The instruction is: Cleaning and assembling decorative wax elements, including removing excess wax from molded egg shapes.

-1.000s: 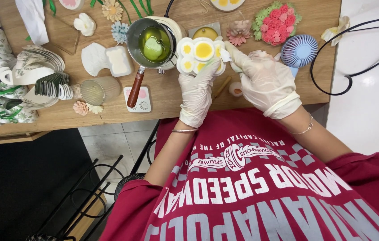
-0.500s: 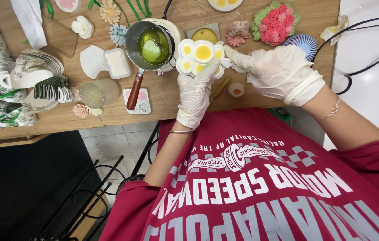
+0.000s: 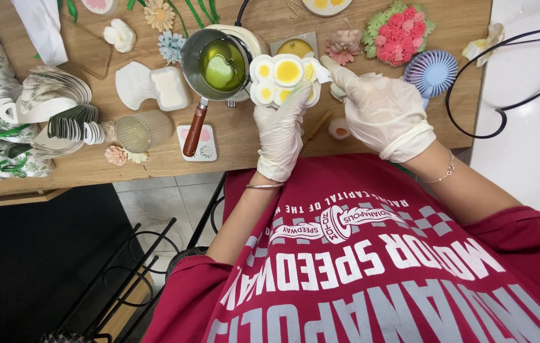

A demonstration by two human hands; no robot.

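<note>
My left hand (image 3: 279, 130), in a white glove, grips a white flower-shaped mould (image 3: 280, 79) whose cups hold yellow wax. It holds the mould up beside a small metal pot (image 3: 214, 62) of green liquid with a wooden handle. My right hand (image 3: 376, 108), also gloved, has its fingers curled and its index finger touching the mould's right edge; whether it holds a small tool I cannot tell. Both hands hover over a wooden table (image 3: 232, 143).
On the table lie white moulds (image 3: 152, 86), a glass cup (image 3: 139, 131) on its side, a small tile (image 3: 201, 141), a pink flower cluster (image 3: 397, 32) and a blue ribbed disc (image 3: 432, 73). Black cables (image 3: 505, 95) cross a white surface at right. A metal rack (image 3: 123, 273) stands below.
My right hand drifted a little to the right and back while staying at the mould's edge. The left hand kept the mould in about the same place.
</note>
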